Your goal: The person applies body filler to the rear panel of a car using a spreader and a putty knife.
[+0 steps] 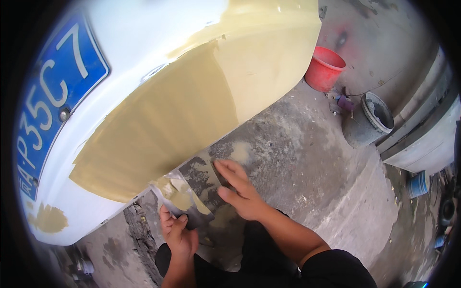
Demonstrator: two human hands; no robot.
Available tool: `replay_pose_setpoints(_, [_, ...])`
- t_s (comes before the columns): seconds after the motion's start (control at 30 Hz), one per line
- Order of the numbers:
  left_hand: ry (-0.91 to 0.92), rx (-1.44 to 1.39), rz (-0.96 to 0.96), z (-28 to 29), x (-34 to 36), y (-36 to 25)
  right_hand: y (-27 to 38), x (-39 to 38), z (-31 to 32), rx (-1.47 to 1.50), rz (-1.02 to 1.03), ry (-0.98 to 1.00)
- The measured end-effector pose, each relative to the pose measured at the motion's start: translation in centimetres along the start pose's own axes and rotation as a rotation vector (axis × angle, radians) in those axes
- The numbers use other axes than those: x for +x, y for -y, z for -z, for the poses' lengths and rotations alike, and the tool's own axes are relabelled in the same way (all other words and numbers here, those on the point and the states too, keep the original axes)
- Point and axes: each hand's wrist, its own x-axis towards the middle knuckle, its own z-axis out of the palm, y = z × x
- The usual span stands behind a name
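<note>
L hand point(180, 237) has a flat metal plate point(199, 219) pinched btwn thumb and fingers, down by its lower end. On the plate sits a smear of tan putty point(175, 189), w/ grey metal showing round it. R hand point(240, 192) grips a thin flat blade point(199, 175) by its right edge, thumb near and fingers along the side. The blade is just beside the plate; can't tell if they touch.

Both tools are right by the low edge of a white car bumper point(139, 62), abt the middle of the view. Can't tell if either one touches it. A big dark-tan patch point(163, 125) covers much of the bumper, w/ a paler tan area point(269, 62) up to the right of it. A small tan spot point(52, 219) is at the far left, under a blue number plate point(62, 91).

On the grey floor point(297, 139), a red bucket point(324, 72) is near a dirty grey bucket point(357, 127). A blue tub point(418, 185) is farther right.
</note>
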Motion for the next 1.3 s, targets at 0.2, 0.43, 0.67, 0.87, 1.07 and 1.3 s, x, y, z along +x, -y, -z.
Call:
replay_pose_setpoints(0.2, [0.124, -0.112, -0.034, -2.7, 1.4, 0.7, 0.8, -3.8, 3.9, -0.401, 0.016, 0.168])
replay_pose_setpoints(0.43, [0.125, 0.076, -0.12, -2.1, 1.5, 0.5, 7.6, 0.0, 3.4, -0.817, 0.249, -0.062])
replay_pose_setpoints(0.67, [0.085, 0.298, -0.202, -2.2, 2.0, 0.7, 7.3, -0.6, 3.3, -0.99, 0.216, 0.078])
replay_pose_setpoints(0.87, [0.215, 0.49, -0.044, 2.6, 1.1, 1.9, 9.3, 5.8, 9.1, -1.03, 0.294, -0.412])
replay_pose_setpoints(1.07, [0.036, 0.214, 0.415, 8.6, -0.4, 8.0, 12.1, 12.2, 10.0, -1.187, 0.376, -0.447])
replay_pose_setpoints(1.3, [-0.052, 0.176, 0.46, 11.1, -0.6, 11.2, 13.5, 13.8, 8.6, -1.307, 0.397, -0.443])
